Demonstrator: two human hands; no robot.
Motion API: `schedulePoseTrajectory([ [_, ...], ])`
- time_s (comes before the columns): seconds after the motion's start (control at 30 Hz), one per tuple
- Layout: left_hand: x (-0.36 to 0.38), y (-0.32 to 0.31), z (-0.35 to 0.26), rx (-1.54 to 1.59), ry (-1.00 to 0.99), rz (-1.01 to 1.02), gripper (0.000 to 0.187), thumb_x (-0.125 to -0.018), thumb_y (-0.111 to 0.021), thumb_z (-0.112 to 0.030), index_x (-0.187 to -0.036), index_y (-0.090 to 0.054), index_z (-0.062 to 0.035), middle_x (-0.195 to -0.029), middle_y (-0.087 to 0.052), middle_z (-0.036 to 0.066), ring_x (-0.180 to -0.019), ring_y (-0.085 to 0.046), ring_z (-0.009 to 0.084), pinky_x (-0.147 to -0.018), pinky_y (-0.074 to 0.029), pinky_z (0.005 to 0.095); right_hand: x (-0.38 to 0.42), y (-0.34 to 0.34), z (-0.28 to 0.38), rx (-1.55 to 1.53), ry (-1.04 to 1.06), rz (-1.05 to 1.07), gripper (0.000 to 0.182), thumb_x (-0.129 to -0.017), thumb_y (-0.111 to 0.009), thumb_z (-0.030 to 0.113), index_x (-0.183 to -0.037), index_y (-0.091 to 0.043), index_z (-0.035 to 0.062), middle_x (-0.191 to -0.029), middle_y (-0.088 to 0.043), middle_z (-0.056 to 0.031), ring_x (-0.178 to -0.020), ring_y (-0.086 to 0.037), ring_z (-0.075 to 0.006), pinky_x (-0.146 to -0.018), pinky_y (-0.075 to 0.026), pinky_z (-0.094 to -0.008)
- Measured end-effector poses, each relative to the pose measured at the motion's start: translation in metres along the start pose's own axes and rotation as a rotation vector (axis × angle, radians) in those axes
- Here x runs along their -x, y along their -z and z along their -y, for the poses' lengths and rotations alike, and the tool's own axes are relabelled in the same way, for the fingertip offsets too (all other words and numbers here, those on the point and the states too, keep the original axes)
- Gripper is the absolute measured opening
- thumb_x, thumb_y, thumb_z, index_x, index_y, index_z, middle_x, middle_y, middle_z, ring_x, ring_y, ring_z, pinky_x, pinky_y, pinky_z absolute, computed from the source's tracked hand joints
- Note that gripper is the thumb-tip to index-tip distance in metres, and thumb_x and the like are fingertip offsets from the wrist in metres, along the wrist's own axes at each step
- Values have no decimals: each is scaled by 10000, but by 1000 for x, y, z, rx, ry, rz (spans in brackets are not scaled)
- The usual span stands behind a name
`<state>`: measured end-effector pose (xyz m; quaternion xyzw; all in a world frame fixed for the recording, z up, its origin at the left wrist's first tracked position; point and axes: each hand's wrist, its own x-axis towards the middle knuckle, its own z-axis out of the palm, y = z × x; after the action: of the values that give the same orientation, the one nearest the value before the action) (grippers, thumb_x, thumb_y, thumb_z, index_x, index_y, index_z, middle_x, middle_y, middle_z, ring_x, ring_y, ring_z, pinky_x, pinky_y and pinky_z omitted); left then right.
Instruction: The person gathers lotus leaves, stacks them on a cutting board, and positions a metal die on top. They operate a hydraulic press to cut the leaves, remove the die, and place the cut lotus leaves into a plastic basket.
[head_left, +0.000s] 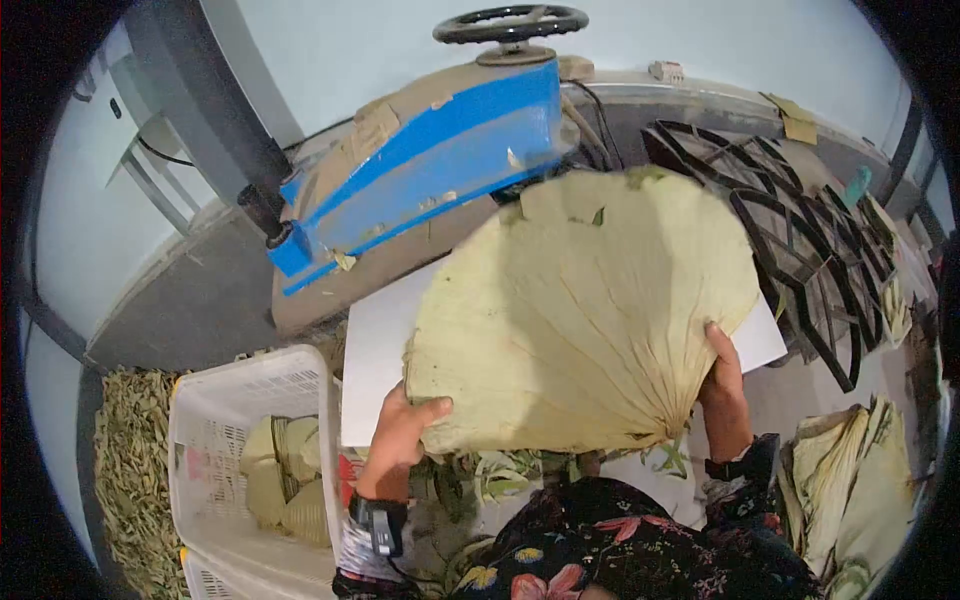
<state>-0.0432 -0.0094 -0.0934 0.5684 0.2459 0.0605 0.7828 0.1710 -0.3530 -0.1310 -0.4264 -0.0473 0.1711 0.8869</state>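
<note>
Both hands gripped one large dried leaf (580, 310) above the white surface (375, 350). Left hand (400, 435) pinched its lower-left edge, beside the white basket (215, 440); right hand (722, 385), fingers closed, held the right edge. Probably the placing step: next, lowering it flat.

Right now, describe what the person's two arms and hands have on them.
Both hands are bare. The left hand has a black device strapped at the wrist over a pale patterned cuff. The right hand has a black band at the wrist and a dark floral sleeve.
</note>
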Motion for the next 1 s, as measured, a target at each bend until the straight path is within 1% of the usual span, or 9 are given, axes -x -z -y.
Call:
schedulePoseTrajectory([
  [0.17, -46, 37, 22, -288, 11, 12, 486, -762, -647, -52, -1215, -496, 37, -1109, -607, 131, -959, -601, 223, -853, -478, 357, -6, -5, -20, 268, 74, -196, 650, -728, -706, 146, -1277, -401, -25, -1152, -548, -144, -1020, -552, -264, -883, -451, -385],
  [0.4, -104, 43, 3, -410, -73, -96, 496, -744, -677, -50, -1173, -463, 75, -1116, -579, 187, -997, -583, 269, -869, -462, 380, -42, -17, -61, 354, 302, -220, 518, -790, -640, 32, -1251, -412, -27, -1106, -567, -123, -976, -569, -241, -841, -478, -370],
  [0.47, -80, 1, -2, -1420, -448, -574, 606, -723, -703, -111, -1228, -426, 76, -1247, -479, 241, -1132, -489, 362, -974, -376, 443, -41, -16, -62, 465, 326, -218, 477, -803, -627, 24, -1232, -423, -19, -1109, -564, -124, -985, -565, -233, -840, -478, -364],
  [0.53, -67, -34, 10, -1503, -974, -442, 620, -703, -708, -183, -1217, -444, 41, -1234, -451, 243, -1171, -405, 398, -988, -320, 506, -38, -21, -59, 546, 281, -225, 509, -763, -668, 49, -1197, -417, -42, -1072, -574, -144, -943, -570, -232, -801, -488, -351],
  [0.67, -29, -127, 31, -1364, -1094, 291, 607, -682, -736, -275, -1199, -502, -61, -1227, -463, 186, -1135, -437, 381, -949, -350, 505, -40, -12, -67, 754, 451, -267, 496, -769, -678, 133, -1140, -421, -74, -1007, -584, -173, -881, -575, -259, -766, -495, -360],
  [0.8, -39, -127, 72, -1442, -1057, 218, 637, -650, -749, -279, -1191, -480, -78, -1177, -459, 176, -1130, -420, 396, -965, -329, 519, -40, -5, -72, 859, 354, -408, 538, -773, -680, 148, -1170, -401, -84, -1006, -568, -178, -924, -558, -271, -820, -472, -360],
  [0.87, -41, -127, 77, -1401, -1091, 162, 615, -642, -752, -275, -1161, -487, -77, -1145, -465, 166, -1109, -427, 397, -956, -331, 524, -37, -4, -61, 545, 399, -260, 547, -772, -689, 165, -1161, -400, -89, -1039, -546, -194, -952, -544, -262, -849, -450, -355],
  [0.97, -42, -128, 77, -1432, -1082, 120, 545, -648, -730, -301, -1100, -514, -86, -1089, -492, 148, -1061, -461, 371, -907, -359, 529, -33, 37, 22, 1066, 347, -274, 472, -795, -691, 196, -1138, -448, -18, -1001, -537, -144, -900, -548, -221, -794, -455, -342],
  [1.0, -43, -127, 79, -1436, -1086, 121, 545, -648, -730, -301, -1100, -514, -86, -1089, -492, 148, -1061, -461, 371, -907, -359, 529, -48, 70, 46, 1109, 511, -310, 402, -802, -685, 131, -1144, -499, 30, -958, -553, -88, -836, -560, -180, -754, -472, -318],
])
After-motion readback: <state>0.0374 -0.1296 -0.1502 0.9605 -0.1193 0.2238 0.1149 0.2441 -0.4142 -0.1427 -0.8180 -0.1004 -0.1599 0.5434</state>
